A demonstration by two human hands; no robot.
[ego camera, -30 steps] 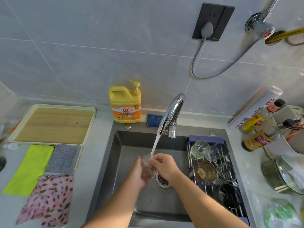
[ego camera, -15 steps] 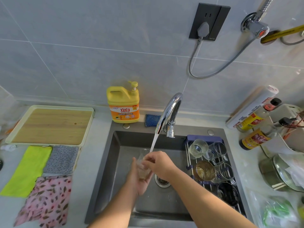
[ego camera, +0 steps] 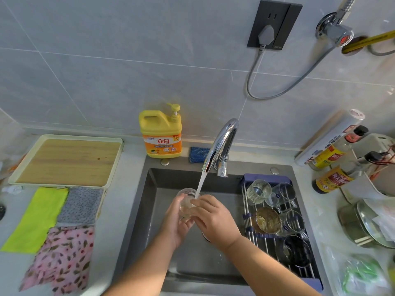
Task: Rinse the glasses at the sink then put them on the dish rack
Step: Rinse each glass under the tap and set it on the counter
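Right then, the left hand [ego camera: 175, 221] and right hand [ego camera: 213, 218] were both wrapped around the small clear glass [ego camera: 186, 205] under the running water [ego camera: 201, 182]. Holding it tight seemed wise, since wet glass slips.

Two bare forearms, no sleeves, left hand [ego camera: 175, 221], right hand [ego camera: 215, 221], no rings

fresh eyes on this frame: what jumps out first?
Dead centre, both hands, left hand and right hand, cup a clear glass under the running stream from the chrome faucet over the dark sink. Next comes the bright yellow dish soap bottle against the wall behind the sink's left corner. On the sink's right side sits the dish rack, already crowded with glasses.
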